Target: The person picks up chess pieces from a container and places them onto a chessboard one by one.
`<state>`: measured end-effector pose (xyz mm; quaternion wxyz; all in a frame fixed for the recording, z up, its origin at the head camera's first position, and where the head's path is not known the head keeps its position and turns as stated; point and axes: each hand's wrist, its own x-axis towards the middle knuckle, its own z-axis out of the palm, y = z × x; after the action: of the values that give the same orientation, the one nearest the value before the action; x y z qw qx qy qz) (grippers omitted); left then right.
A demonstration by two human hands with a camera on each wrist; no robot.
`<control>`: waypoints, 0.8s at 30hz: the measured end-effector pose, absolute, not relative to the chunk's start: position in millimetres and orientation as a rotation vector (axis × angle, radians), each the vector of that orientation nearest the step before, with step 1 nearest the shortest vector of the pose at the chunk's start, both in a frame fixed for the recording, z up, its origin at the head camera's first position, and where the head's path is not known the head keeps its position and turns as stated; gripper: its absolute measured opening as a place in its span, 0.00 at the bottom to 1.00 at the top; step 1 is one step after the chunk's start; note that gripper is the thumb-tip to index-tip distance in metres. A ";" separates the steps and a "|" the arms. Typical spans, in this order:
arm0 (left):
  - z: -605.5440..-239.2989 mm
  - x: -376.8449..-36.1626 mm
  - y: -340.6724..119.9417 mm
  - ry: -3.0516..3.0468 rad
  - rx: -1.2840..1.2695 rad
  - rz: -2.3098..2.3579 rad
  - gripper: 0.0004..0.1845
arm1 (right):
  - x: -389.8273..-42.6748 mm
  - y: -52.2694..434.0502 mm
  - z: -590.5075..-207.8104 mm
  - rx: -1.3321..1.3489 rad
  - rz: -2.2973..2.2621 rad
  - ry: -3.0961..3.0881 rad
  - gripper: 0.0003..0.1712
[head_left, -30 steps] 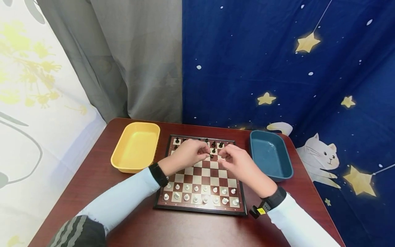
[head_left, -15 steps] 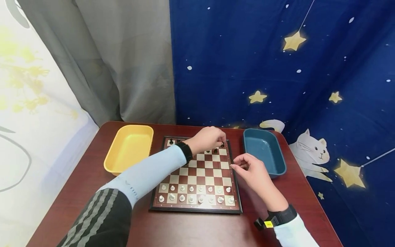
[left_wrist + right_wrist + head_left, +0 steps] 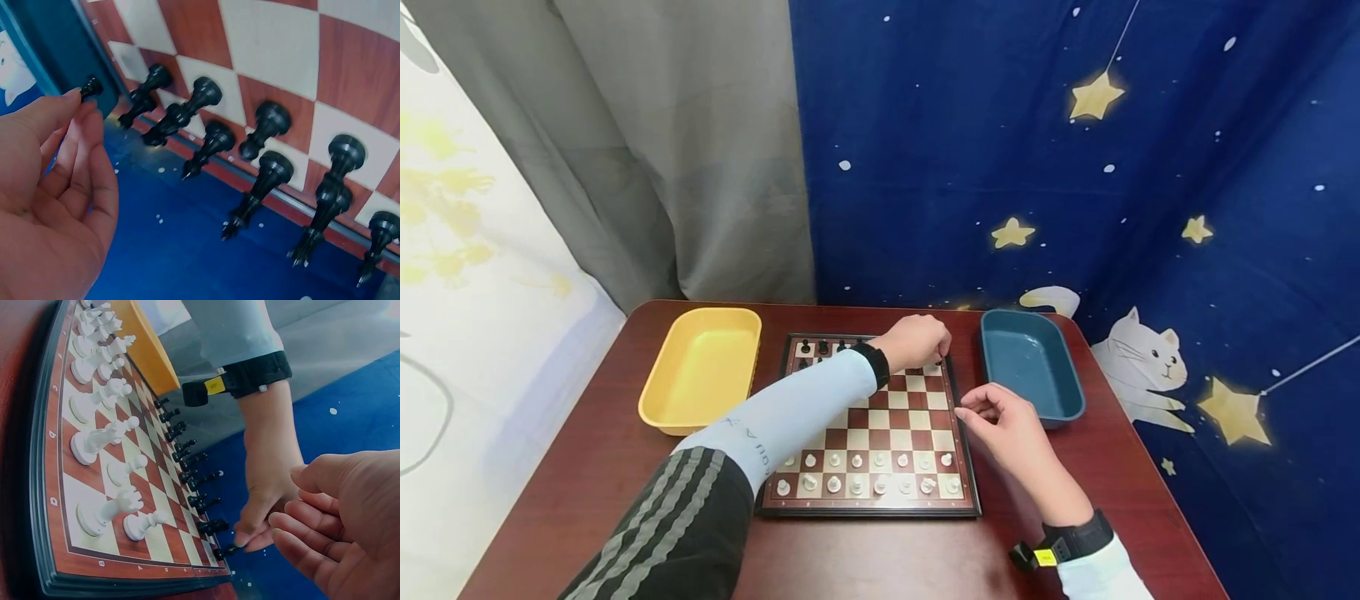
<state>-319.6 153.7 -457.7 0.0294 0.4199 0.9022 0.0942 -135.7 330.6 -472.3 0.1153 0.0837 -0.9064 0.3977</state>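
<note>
My left hand [image 3: 917, 342] reaches over the far right corner of a chessboard [image 3: 898, 417]. Between its thumb and forefinger it pinches a small black chess piece [image 3: 92, 86], largely covered by the fingertips. Other black chess pieces [image 3: 250, 194] stand beside it along the board's far side. My right hand [image 3: 1011, 425] hovers at the board's right edge, its fingers loosely bent and nothing in them. White chess pieces [image 3: 103, 512] fill the two near rows. In the head view my left forearm and hand hide many of the black pieces.
A yellow tray [image 3: 647, 408] sits left of the board, and a dark blue tray [image 3: 1078, 400] sits to its right, close to my right hand. Both rest on a reddish-brown table [image 3: 865, 558]. Grey [image 3: 730, 167] and starry blue [image 3: 925, 167] curtains hang behind.
My left hand has moved from the board's middle to its far right corner. The right hand has drawn back from over the squares to the right edge. The head view has shifted slightly.
</note>
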 end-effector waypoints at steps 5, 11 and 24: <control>-468.5 -320.6 152.2 2.781 1.263 0.234 0.06 | -132.8 327.9 -472.4 0.243 1.200 -2.650 0.06; -474.4 -322.4 150.8 2.816 1.284 0.187 0.08 | -131.2 325.6 -472.6 0.235 1.231 -2.648 0.06; -457.7 -314.4 128.2 2.835 1.288 0.298 0.08 | -136.9 334.5 -470.3 0.270 1.179 -2.675 0.06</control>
<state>-314.4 128.2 -457.7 0.0066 0.4118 0.9063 0.0953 -136.9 334.5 -470.3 0.1028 0.0915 -0.9064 0.3993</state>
